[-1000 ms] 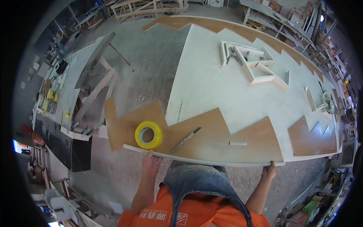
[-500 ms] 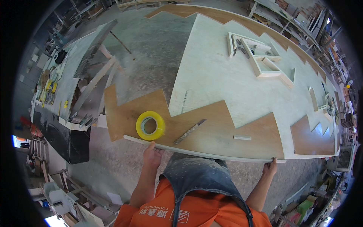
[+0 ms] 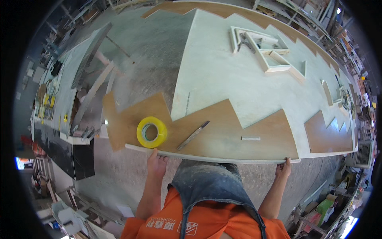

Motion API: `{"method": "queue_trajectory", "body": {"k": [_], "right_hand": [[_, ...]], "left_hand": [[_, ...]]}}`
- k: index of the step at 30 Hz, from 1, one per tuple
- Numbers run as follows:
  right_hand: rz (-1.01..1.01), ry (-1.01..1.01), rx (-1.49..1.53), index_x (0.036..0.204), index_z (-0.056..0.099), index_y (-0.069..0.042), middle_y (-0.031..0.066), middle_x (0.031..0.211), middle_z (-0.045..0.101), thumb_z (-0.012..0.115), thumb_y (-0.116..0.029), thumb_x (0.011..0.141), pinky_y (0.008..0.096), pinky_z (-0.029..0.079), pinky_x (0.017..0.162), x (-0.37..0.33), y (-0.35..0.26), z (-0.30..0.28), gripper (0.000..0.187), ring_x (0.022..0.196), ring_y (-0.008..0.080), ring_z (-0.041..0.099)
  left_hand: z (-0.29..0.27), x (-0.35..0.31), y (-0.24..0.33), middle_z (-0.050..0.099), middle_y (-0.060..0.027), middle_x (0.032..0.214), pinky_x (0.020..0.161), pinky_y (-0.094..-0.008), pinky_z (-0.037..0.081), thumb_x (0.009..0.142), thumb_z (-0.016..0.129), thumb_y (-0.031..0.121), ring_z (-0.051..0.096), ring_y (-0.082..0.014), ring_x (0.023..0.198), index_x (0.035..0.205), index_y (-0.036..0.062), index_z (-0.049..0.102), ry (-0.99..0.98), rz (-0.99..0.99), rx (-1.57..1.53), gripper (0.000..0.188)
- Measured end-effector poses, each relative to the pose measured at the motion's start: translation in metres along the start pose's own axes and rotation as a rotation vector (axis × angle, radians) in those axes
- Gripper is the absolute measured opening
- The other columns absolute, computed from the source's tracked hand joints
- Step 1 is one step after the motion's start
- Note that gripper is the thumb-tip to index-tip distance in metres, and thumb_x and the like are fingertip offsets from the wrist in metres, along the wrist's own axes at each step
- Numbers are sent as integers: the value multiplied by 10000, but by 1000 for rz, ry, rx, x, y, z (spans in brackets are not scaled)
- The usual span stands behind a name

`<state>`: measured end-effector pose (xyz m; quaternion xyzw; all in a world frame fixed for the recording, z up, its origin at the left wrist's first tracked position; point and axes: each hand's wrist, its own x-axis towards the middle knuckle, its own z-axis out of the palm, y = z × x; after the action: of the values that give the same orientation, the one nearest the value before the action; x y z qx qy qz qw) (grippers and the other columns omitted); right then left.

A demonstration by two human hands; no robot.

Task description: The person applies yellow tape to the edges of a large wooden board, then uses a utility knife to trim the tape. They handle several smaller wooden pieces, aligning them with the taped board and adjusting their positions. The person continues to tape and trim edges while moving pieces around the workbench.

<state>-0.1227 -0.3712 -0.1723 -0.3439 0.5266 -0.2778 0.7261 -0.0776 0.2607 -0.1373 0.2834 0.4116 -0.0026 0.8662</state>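
Note:
A long, thin whitish strip (image 3: 215, 160) runs along the near edge of a brown sawtooth-cut board (image 3: 217, 131). My left hand (image 3: 157, 162) grips the strip toward its left part, fingers curled under it and thumb at its top. At its right end, my right hand (image 3: 283, 168) pinches the strip. On the board, close to my left hand, lies a roll of yellow tape (image 3: 162, 134). A utility knife (image 3: 193, 135) rests slantwise to the right of the tape. Farther right is a short white piece (image 3: 250, 138).
A pale tabletop panel (image 3: 215, 67) carries a white angular frame (image 3: 266, 55) with clamp-like tools. Another sawtooth board (image 3: 328, 137) lies at the right, and a long one (image 3: 238, 10) along the far edge. A cluttered bench (image 3: 63, 107) stands at the left.
The whole view has shifted, so the table things sit slightly farther left and higher. Both hands keep their hold on the strip, which stays along the board's near edge.

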Motion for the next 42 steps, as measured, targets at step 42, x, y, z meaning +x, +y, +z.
{"method": "queue_trajectory", "body": {"k": [42], "right_hand": [[-53, 135, 151, 1187, 615, 31, 108, 1074, 669, 657, -165, 961, 403, 578, 798, -61, 13, 36, 302, 934, 259, 666]], "left_hand": [[20, 14, 8, 516, -209, 1430, 1165, -515, 404, 1091, 436, 278, 499, -342, 1324, 1375, -58, 486, 67, -91, 32, 443]]}}
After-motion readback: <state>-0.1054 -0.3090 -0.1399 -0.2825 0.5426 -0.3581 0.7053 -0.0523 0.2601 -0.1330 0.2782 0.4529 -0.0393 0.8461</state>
